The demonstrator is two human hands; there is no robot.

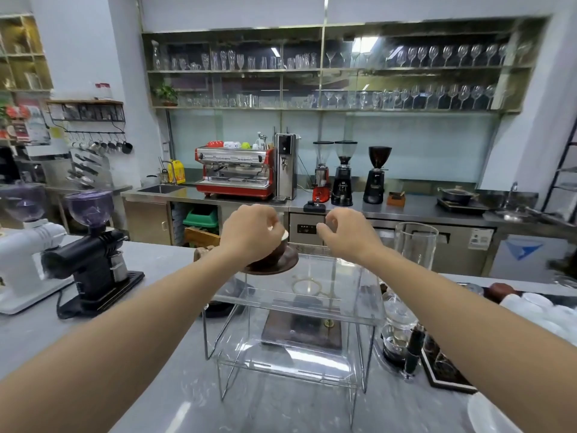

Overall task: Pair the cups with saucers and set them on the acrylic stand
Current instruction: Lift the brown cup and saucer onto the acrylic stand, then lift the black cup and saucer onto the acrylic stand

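Note:
A clear acrylic stand (312, 295) with two tiers stands on the grey counter in front of me. A dark brown cup (274, 254) with a white inside sits on a brown saucer (281, 265) at the far left corner of the upper tier. My left hand (249, 232) is over the cup, fingers closed on its rim. My right hand (346, 232) hovers above the far side of the stand, fingers curled, with nothing visible in it. A ring-shaped mark or object (307, 287) shows through the top tier.
A black grinder (93, 251) and a white grinder (28, 260) stand at left. A tall glass cylinder (415, 248) and a siphon brewer (399, 335) stand right of the stand, beside a dark tray (443, 370). White cups (543, 310) lie far right; a white plate (490, 414) lies at the near right.

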